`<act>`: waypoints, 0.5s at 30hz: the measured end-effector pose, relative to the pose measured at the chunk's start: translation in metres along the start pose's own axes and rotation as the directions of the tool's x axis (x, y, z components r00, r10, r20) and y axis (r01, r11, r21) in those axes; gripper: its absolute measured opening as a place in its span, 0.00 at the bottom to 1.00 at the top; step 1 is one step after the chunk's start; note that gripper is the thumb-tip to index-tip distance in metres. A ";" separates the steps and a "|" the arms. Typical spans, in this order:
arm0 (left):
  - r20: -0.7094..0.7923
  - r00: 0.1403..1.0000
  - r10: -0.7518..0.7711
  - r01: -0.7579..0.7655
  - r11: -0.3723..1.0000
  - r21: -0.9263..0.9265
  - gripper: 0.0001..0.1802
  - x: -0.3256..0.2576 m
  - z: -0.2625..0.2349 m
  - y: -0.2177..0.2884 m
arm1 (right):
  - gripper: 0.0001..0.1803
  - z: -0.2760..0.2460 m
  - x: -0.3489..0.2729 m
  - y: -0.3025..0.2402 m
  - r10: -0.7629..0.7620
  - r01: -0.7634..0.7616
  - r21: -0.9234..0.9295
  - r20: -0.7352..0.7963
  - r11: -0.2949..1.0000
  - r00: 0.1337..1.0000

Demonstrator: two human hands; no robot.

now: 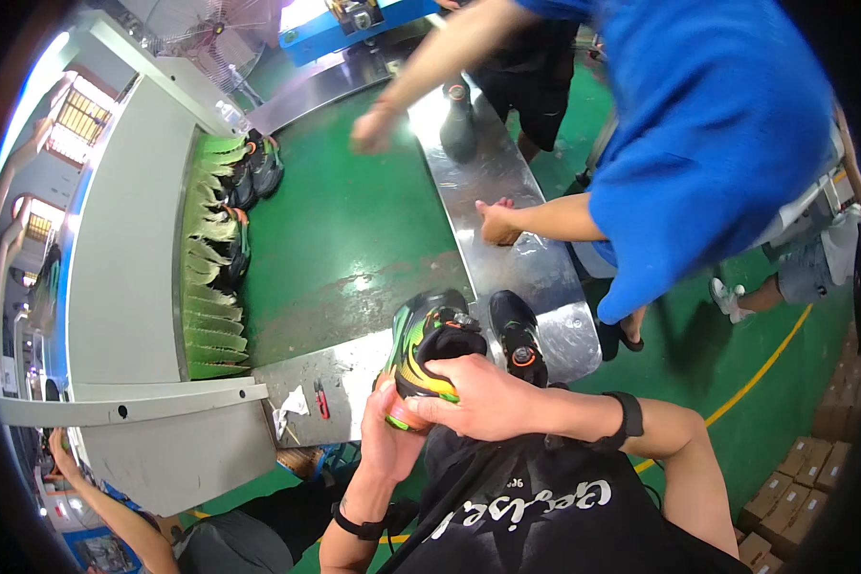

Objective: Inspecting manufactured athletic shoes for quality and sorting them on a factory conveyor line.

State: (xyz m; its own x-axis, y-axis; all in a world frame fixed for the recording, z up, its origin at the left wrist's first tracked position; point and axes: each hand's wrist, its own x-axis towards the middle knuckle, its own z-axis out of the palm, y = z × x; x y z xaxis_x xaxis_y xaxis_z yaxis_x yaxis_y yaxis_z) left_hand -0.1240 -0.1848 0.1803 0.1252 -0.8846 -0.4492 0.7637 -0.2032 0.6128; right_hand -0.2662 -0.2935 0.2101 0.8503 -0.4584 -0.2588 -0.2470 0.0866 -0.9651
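Shoe [429, 346] sits clamped between both hands, long axis running away from the body. Left hand [389, 435] cups its near end from below; right hand [478, 397] grips over its opening. Steel ledge [349, 368] lies just beyond.

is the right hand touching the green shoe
Touching. The head view shows the right hand laid over the green shoe, fingers wrapped on its heel edge with no gap; the left hand cups it from below.
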 end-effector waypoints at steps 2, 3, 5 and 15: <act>-0.039 0.998 -0.041 0.046 0.987 0.155 0.28 0.013 -0.033 -0.012 | 0.20 0.004 0.013 0.037 -0.113 0.106 -0.166 -0.038 0.981 0.993; -0.035 0.998 -0.049 0.057 0.959 0.277 0.28 0.018 -0.048 -0.022 | 0.20 0.008 0.022 0.058 -0.184 0.170 -0.349 -0.008 0.922 0.983; -0.306 0.948 0.092 0.064 0.884 0.463 0.35 0.024 -0.076 -0.043 | 0.19 0.028 0.048 0.098 0.011 0.062 -0.576 0.122 0.815 0.992; -0.195 0.972 0.133 0.063 0.649 0.758 0.35 0.058 -0.143 -0.103 | 0.20 0.002 -0.004 0.131 -0.208 0.013 -0.517 -0.321 0.856 0.924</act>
State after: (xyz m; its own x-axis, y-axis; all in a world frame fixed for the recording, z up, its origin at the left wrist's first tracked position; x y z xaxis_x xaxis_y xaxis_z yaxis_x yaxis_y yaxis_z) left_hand -0.1047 -0.1552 -0.0021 0.3467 -0.8047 -0.4819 0.0237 -0.5060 0.8622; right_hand -0.3006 -0.2784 0.0850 0.6876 -0.7256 -0.0255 -0.4407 -0.3892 -0.8089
